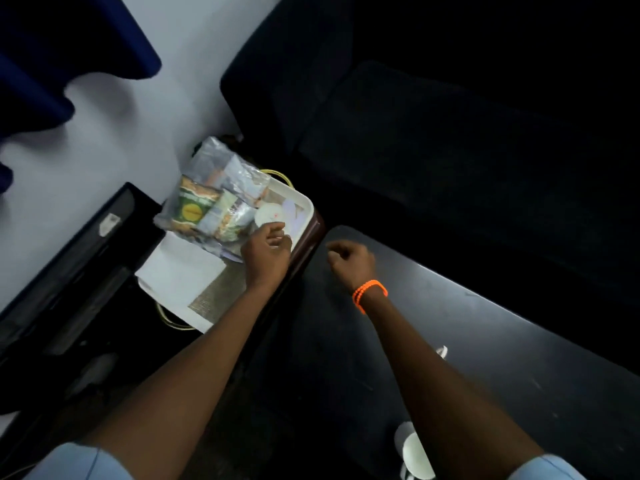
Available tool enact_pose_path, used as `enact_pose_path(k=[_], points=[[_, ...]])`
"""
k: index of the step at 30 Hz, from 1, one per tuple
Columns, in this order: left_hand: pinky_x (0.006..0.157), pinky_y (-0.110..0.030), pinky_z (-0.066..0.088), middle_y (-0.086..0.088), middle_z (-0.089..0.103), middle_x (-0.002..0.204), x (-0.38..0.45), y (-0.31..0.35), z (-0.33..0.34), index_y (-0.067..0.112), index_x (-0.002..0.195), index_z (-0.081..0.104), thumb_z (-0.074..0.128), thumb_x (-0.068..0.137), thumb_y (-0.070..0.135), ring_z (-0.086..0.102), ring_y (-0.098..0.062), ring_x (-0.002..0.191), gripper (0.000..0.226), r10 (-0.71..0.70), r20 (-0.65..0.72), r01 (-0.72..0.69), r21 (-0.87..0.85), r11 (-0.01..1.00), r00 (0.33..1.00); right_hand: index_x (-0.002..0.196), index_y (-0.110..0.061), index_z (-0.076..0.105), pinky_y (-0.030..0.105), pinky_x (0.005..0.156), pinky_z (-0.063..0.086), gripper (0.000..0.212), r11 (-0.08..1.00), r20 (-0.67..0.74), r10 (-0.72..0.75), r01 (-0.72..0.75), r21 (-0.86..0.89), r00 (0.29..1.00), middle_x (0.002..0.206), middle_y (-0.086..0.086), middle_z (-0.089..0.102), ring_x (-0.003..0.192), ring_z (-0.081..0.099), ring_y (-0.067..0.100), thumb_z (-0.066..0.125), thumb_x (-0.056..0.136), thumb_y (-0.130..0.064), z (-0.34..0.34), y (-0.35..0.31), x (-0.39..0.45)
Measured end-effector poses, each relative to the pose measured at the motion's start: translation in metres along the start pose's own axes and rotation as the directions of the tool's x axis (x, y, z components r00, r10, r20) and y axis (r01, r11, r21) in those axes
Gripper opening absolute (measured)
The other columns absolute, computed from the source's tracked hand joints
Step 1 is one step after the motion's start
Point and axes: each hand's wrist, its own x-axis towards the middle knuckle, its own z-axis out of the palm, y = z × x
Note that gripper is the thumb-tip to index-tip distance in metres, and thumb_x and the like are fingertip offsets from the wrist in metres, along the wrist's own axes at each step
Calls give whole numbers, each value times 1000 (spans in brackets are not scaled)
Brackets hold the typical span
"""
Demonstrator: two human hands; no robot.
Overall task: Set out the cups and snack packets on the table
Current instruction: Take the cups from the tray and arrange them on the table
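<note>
Beneath the left hand (266,252), whose curled fingers reach a white cup (272,216), the tray (304,206) holds bagged snack packets (207,199) beyond it. Right hand (351,261) hovers loosely fisted, holding nothing, over the table (519,358); one cup (414,452) stands near its elbow. Most items remain.

Nothing here can be read. The green snack packet (194,211) in the clear bag on the white tray (304,206) carries a yellow round badge and some pale lettering above it, but the print is too blurred to make out. The white cup (270,214) beside it shows a small red mark, too small to tell what it is. A pale sticker (110,223) sits on the black box at the left; whatever is printed on it is only a smudge from here.
</note>
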Motion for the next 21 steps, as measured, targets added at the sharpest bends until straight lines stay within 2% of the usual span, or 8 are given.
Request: enact_pose_path(k=[3,5,7,10,12,14,18,21], points=[[76,-21,49,-7,74,98,26,-7,-21,10,110,70,70,90,24,68,-21,91,24,-67,-119,72,37,997,991,97,-14,77,34,69,58,21,982,118,116,-131,133,986,85,14,76,72,68,21,61,85,-18,33,-26,19],[88,-32,52,-11,72,118,43,-11,-30,14,121,67,62,96,43,65,-26,105,39,-157,-47,160,76,984,986,94,-14,73,34,57,59,17,932,190,222,-265,248,957,78,17,71,62,65,24,57,90,-18,49,-41,29],[92,-42,56,-11,66,130,56,-12,-37,22,133,62,47,100,58,65,-30,111,51,-227,103,221,73,973,968,89,-18,69,34,53,59,15,878,259,291,-365,310,921,76,17,67,58,64,26,54,93,-17,62,-54,38],[76,-45,64,-19,71,116,66,-12,-44,27,137,56,29,97,74,72,-39,96,68,-336,318,332,69,941,887,92,-6,64,32,49,55,17,811,324,364,-468,350,873,76,23,65,54,63,28,52,97,-16,76,-65,48],[72,-45,63,-21,74,102,71,-11,-46,23,138,56,24,94,79,74,-39,90,77,-393,393,399,71,914,831,83,-2,60,32,49,55,23,774,333,413,-519,363,848,75,24,67,55,65,30,52,98,-18,81,-65,54],[66,-36,63,-20,75,101,76,-10,-48,19,138,57,24,93,80,75,-34,87,83,-435,417,465,33,885,798,80,-3,57,33,49,57,27,749,337,433,-542,381,836,75,26,68,56,68,31,53,97,-23,84,-62,58],[65,-37,64,-15,74,105,76,-11,-49,26,137,58,26,91,82,77,-29,87,79,-455,422,544,-114,832,784,87,-1,58,36,51,59,36,732,356,431,-552,400,829,71,24,71,56,71,33,55,97,-35,89,-59,63],[60,-38,63,-7,75,101,69,-10,-50,35,110,67,31,90,83,79,-27,76,63,-449,394,571,-285,770,802,104,-5,57,40,58,61,40,741,362,413,-540,399,836,89,21,72,62,73,34,56,96,-44,87,-64,63]])
